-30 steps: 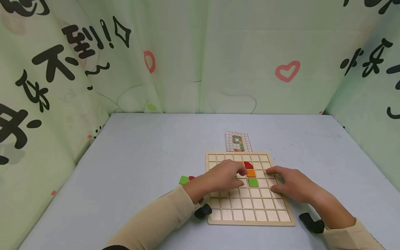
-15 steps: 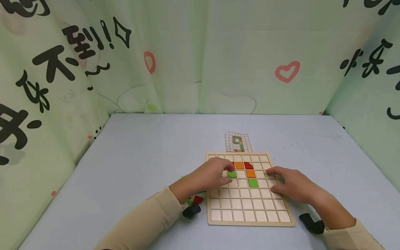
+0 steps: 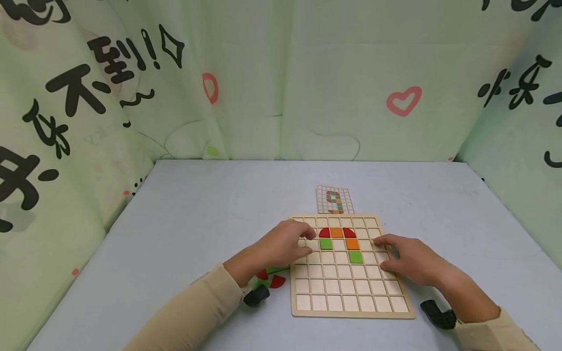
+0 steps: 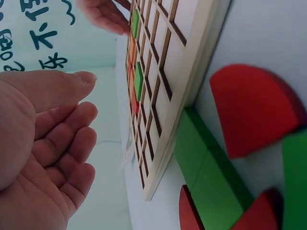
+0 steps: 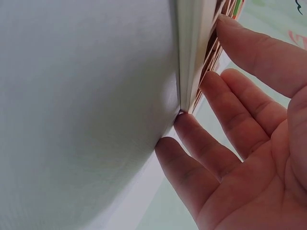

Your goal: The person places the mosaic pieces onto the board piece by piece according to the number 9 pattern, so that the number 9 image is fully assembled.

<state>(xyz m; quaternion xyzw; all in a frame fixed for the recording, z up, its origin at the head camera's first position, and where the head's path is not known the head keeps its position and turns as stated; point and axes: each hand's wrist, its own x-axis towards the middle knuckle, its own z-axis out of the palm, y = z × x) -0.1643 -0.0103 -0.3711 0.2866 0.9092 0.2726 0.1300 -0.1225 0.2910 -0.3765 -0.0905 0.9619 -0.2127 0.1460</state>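
Note:
A wooden grid board [image 3: 345,285] lies flat on the table. In its upper rows sit a red rounded tile [image 3: 324,233], an orange square [image 3: 336,232] and a second red rounded tile [image 3: 349,233]. Below them are a left green square [image 3: 326,243], an orange square [image 3: 352,243] and a right green square [image 3: 355,257]. My left hand [image 3: 281,246] hovers over the board's left side, holding nothing, thumb and fingers apart. My right hand [image 3: 412,258] rests at the board's right edge, its thumb and fingertips touching the frame in the right wrist view.
Loose red quarter-round pieces [image 4: 254,110] and green blocks [image 4: 206,163] lie left of the board, partly hidden under my left wrist in the head view. A printed pattern card [image 3: 334,200] lies behind the board. A printed curtain [image 3: 333,87] surrounds the table.
My left hand has drawn back leftward from the tiles, uncovering the left red tile, the upper orange square and the left green square. My right hand stays in place.

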